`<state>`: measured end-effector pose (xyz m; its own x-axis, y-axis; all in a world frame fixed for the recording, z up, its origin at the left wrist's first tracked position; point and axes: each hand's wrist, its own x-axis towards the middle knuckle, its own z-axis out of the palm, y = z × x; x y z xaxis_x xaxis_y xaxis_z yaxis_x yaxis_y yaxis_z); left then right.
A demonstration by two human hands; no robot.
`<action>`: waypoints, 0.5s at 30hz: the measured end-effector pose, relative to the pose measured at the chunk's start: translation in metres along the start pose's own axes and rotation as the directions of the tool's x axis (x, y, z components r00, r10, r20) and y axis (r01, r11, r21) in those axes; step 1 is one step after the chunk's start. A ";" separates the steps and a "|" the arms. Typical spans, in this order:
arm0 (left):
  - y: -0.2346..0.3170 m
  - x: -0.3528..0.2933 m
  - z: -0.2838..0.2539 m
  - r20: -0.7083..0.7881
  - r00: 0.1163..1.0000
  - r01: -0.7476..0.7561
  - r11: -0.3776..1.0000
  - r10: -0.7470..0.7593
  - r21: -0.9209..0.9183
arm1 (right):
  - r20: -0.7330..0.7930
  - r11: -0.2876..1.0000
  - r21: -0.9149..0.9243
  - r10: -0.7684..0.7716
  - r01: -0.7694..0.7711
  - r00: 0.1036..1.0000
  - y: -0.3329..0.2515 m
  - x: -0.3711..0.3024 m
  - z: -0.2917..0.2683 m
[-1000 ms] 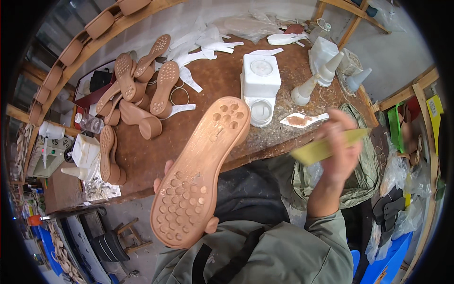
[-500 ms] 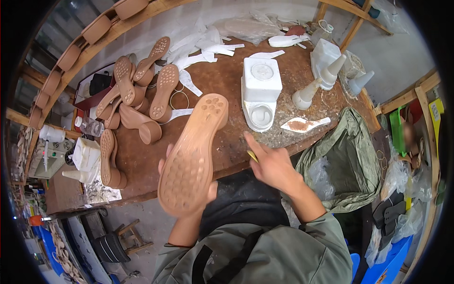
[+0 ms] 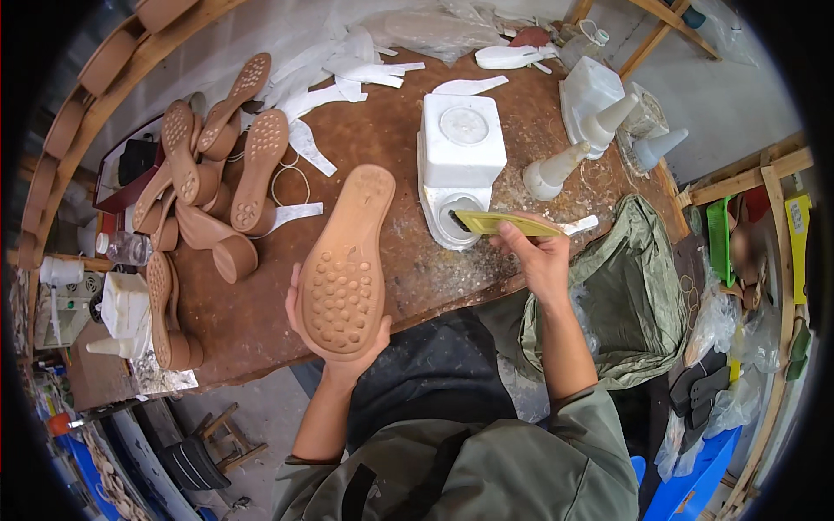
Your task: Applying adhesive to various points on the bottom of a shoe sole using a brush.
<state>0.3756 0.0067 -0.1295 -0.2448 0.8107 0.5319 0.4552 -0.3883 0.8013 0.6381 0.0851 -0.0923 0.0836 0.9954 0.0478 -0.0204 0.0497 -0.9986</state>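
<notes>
My left hand [image 3: 349, 363] is wrapped around the heel end of a tan shoe sole [image 3: 346, 260]. Rows of round dimples cover the broad part of the face turned up. My right hand [image 3: 537, 253] grips a flat yellow-handled brush [image 3: 499, 223]. Its dark bristles sit at the round open cup [image 3: 440, 227] at the front of a white plastic dispenser [image 3: 463, 161]; whether they touch what is inside I cannot tell. Behind my right hand lies a white strap piece [image 3: 580, 226], partly hidden.
More tan soles with heels [image 3: 230, 247] are heaped on the brown worktable [image 3: 365, 130] at left. White cut pieces [image 3: 313, 100] lie at the back. Two cone-tipped bottles [image 3: 556, 169] stand right of the dispenser. A green bag [image 3: 634, 295] gapes at the table's right edge.
My right hand has turned and shifted right, bringing the brush's bristles to the dispenser cup. The sole in my left hand is more upright. The whole view has shifted slightly.
</notes>
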 end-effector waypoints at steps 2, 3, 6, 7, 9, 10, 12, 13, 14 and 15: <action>0.001 0.005 0.007 0.050 0.997 -0.070 0.996 0.067 0.060 | 0.003 0.986 -0.163 -0.043 0.043 0.999 0.006 0.003 0.004; 0.001 0.006 0.010 0.105 0.990 -0.103 0.989 0.092 0.103 | 0.022 0.950 -0.298 -0.095 0.097 0.995 0.009 0.003 0.005; 0.004 0.003 0.008 0.184 0.983 -0.053 0.965 0.005 0.258 | 0.083 0.870 -0.431 -0.225 0.238 0.971 0.014 0.004 0.008; 0.003 0.002 0.007 0.216 0.976 -0.084 0.932 0.006 0.353 | 0.070 0.874 -0.435 -0.207 0.217 0.976 0.014 0.004 0.008; 0.001 -0.002 0.008 0.201 0.979 -0.087 0.952 0.027 0.294 | 0.088 0.852 -0.466 -0.224 0.239 0.971 0.015 0.006 0.009; 0.000 -0.003 0.009 0.181 0.983 -0.079 0.972 0.038 0.223 | 0.094 0.833 -0.495 -0.231 0.247 0.968 0.015 0.006 0.009; -0.003 -0.005 0.011 0.169 0.983 -0.105 0.969 0.068 0.222 | 0.100 0.828 -0.497 -0.244 0.261 0.965 0.015 0.007 0.010; -0.004 -0.006 0.012 0.175 0.982 -0.115 0.967 0.075 0.227 | 0.099 0.823 -0.504 -0.246 0.262 0.964 0.016 0.007 0.011; -0.004 -0.007 0.012 0.178 0.981 -0.111 0.968 0.070 0.227 | 0.104 0.822 -0.500 -0.257 0.274 0.961 0.017 0.007 0.012; -0.005 -0.008 0.013 0.185 0.981 -0.093 0.973 0.054 0.212 | 0.110 0.834 -0.491 -0.228 0.253 0.967 0.017 0.007 0.012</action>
<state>0.3864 0.0073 -0.1412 -0.0571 0.8558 0.5142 0.6470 -0.3606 0.6719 0.6263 0.0936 -0.1091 -0.0238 0.9606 0.2770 0.4933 0.2522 -0.8325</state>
